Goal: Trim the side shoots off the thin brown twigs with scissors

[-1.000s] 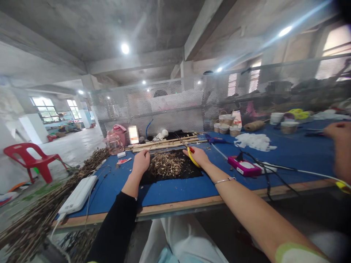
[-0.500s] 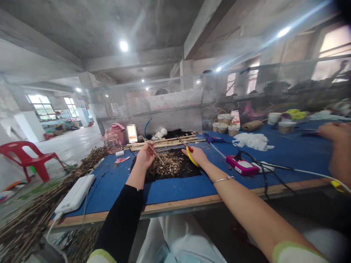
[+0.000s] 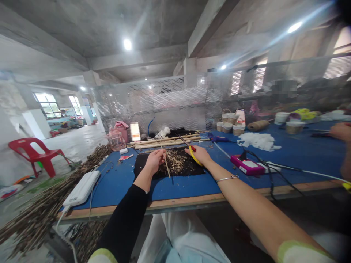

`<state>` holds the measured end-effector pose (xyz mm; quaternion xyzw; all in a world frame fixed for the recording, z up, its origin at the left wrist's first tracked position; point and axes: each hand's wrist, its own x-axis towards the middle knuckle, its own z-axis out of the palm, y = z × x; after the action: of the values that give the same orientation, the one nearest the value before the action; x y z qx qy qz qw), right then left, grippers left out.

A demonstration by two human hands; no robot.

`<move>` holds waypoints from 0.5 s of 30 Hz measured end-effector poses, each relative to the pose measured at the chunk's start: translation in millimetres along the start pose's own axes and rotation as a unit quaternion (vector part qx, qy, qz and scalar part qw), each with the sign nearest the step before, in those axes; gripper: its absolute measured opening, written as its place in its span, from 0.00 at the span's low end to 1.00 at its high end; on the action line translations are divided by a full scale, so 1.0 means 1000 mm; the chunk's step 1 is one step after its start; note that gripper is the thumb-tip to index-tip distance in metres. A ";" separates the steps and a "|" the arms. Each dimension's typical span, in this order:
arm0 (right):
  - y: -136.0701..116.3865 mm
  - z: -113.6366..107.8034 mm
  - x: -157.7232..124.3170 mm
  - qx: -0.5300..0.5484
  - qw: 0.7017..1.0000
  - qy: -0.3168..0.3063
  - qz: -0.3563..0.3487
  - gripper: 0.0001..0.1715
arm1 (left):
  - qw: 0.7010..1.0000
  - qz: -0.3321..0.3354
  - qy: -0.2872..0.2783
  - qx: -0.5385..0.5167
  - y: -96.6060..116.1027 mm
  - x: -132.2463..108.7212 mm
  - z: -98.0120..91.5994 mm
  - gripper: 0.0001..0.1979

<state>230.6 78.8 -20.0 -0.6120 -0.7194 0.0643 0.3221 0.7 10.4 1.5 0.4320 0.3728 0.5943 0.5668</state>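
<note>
My left hand point(image 3: 156, 160) pinches a thin pale stick point(image 3: 167, 167), which slants down toward the near edge of a black cloth point(image 3: 141, 170). In my right hand point(image 3: 199, 155) are yellow-handled scissors point(image 3: 195, 157), their blades pointing away and to the left, apart from the stick. Between the hands a heap of small cut pieces point(image 3: 177, 163) lies on the cloth. Behind the cloth several long pale sticks point(image 3: 153, 143) lie across the blue table point(image 3: 117, 195).
At the left are a white power strip point(image 3: 81, 188) and a bundle of dry twigs point(image 3: 41, 208). On the right are a magenta box point(image 3: 247, 166) with cables, white fluff point(image 3: 257, 141), small pots point(image 3: 227, 126) and another person's hand point(image 3: 340, 130).
The stick in my left hand has swung so its lower end points toward me, and that hand has moved slightly right and nearer. The scissors remain in my right hand. The view has shifted slightly.
</note>
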 end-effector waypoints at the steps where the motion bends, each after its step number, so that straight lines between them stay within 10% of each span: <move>1: 0.000 0.000 0.000 0.000 1.000 -0.002 -0.001 0.26 | 1.000 0.002 0.010 0.007 -0.001 0.001 -0.001 0.10; 15: -0.001 -0.001 -0.001 0.003 1.000 -0.009 0.004 0.27 | 0.998 -0.036 -0.002 0.054 -0.001 -0.006 0.005 0.13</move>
<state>230.2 77.0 -19.1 -0.6136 -0.7195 0.0734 0.3168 5.7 4.2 1.6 0.4497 0.4183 0.5515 0.5645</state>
